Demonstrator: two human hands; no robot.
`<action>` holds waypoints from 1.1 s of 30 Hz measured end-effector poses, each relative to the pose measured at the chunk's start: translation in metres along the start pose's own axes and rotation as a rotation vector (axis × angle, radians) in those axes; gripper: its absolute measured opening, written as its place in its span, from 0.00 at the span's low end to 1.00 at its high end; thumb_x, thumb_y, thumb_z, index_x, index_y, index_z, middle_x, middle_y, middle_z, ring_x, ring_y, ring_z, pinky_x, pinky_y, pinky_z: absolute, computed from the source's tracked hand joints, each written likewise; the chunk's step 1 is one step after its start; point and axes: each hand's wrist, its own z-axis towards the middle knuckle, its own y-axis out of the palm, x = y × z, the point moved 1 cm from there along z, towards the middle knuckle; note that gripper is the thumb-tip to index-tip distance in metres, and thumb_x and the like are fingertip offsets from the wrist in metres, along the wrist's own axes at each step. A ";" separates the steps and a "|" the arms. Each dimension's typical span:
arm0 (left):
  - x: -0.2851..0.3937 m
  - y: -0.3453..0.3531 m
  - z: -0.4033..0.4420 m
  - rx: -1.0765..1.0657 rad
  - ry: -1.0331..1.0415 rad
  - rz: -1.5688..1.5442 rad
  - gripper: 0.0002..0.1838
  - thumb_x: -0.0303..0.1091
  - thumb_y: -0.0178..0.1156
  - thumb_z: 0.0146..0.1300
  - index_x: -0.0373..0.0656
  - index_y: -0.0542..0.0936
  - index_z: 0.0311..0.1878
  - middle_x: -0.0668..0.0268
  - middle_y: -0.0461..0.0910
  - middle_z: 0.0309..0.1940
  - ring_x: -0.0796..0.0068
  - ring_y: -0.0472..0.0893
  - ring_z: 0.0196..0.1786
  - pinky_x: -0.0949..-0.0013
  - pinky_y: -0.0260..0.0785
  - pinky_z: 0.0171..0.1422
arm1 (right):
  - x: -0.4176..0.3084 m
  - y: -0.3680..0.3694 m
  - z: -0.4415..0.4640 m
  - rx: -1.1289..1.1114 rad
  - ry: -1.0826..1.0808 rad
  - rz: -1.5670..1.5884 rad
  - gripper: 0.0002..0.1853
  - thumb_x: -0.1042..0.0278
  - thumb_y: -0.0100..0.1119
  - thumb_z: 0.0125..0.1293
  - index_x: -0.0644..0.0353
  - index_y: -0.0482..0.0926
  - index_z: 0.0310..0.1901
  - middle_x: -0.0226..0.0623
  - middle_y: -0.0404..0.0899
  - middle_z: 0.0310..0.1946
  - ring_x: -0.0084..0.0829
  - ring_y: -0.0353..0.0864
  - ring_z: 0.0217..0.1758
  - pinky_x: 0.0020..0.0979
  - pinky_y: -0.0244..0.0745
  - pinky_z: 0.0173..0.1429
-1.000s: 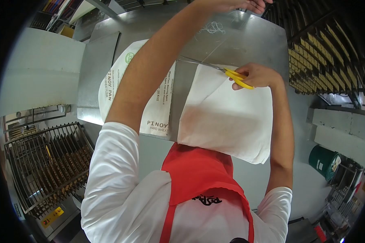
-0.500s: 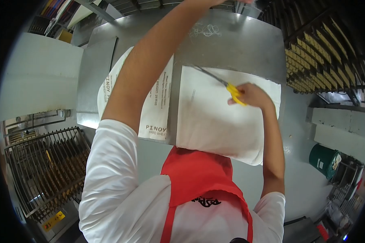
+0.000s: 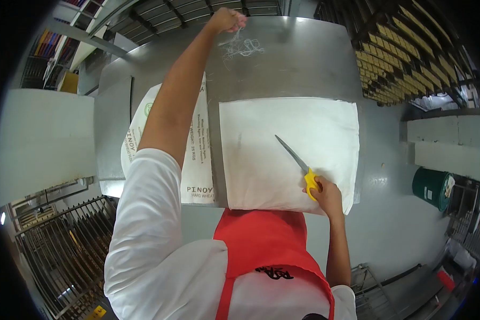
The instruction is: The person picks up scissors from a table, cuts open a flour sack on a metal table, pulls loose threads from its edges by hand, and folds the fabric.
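Stretched out to the far side of the table, my left hand (image 3: 228, 20) has its fingers pinched together. A pale thread (image 3: 237, 36) hangs from them towards a tangled heap of white thread (image 3: 244, 48). My right hand (image 3: 326, 195) grips scissors (image 3: 310, 180) by their yellow handles. The blades look closed and point up and left over a plain white sack (image 3: 288, 152), which lies flat near the table's front edge. Under my left forearm lies a printed flour sack (image 3: 198, 176), partly hidden by the arm.
The steel table (image 3: 298, 58) carries the sacks and thread. Dark racks (image 3: 394, 58) with pale slats stand at the right, another rack (image 3: 69, 240) at the lower left. A green bin (image 3: 432, 188) is on the floor to the right. A white panel (image 3: 48, 138) stands left.
My left hand has come into fuller view at the table's far side. My right hand, with the scissors, has moved down towards the white sack's near edge. The camera view has shifted.
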 end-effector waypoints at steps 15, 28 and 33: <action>-0.008 0.005 -0.020 0.144 -0.093 0.851 0.24 0.48 0.58 0.65 0.53 0.77 0.62 0.58 0.79 0.61 0.49 0.76 0.64 0.30 0.57 0.69 | -0.031 0.004 -0.031 0.168 -0.119 -0.080 0.18 0.66 0.64 0.65 0.63 0.79 0.54 0.46 0.83 0.49 0.47 0.84 0.47 0.39 0.78 0.53; -0.098 0.087 -0.246 0.032 0.163 0.419 0.10 0.37 0.66 0.61 0.42 0.83 0.41 0.56 0.83 0.39 0.53 0.82 0.47 0.54 0.74 0.54 | 0.017 -0.104 0.130 0.659 -0.215 0.004 0.17 0.67 0.61 0.66 0.59 0.80 0.56 0.43 0.82 0.49 0.40 0.82 0.51 0.36 0.77 0.53; -0.103 0.092 -0.261 0.165 0.185 0.342 0.07 0.31 0.68 0.58 0.43 0.83 0.39 0.59 0.83 0.38 0.56 0.81 0.47 0.57 0.74 0.52 | 0.043 -0.106 0.201 0.719 -0.181 -0.059 0.21 0.62 0.65 0.63 0.59 0.80 0.57 0.44 0.83 0.48 0.39 0.82 0.51 0.36 0.75 0.55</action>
